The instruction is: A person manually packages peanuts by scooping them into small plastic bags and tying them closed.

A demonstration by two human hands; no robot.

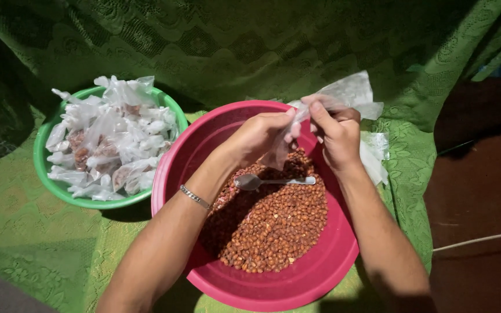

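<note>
A small clear plastic bag (pixel 285 139) is held between both hands above the far side of a red basin (pixel 320 272). The left hand (pixel 262 134) pinches the bag near its top edge with fingers closed on the film, and the right hand (pixel 337 130) pinches the same top edge just to the right — thumb and forefinger pressed together on it. The two hands almost touch, with the bag hanging down between them toward the nuts.

The bag is thin, transparent and crinkled; whether anything is inside it cannot be told. More loose clear bags (pixel 355 95) stick out behind and to the right of the right hand, some lying on the green lace cloth (pixel 30 232) that covers the tabletop.

Below the hands, the red basin holds a heap of reddish-brown peanuts (pixel 273 226), with a metal spoon (pixel 262 182) lying on top of them, bowl to the left. A silver bracelet (pixel 195 197) sits on the left wrist. To the left, well apart from the hands, a green bowl (pixel 47 174) is piled with filled, tied clear packets (pixel 111 139).
</note>
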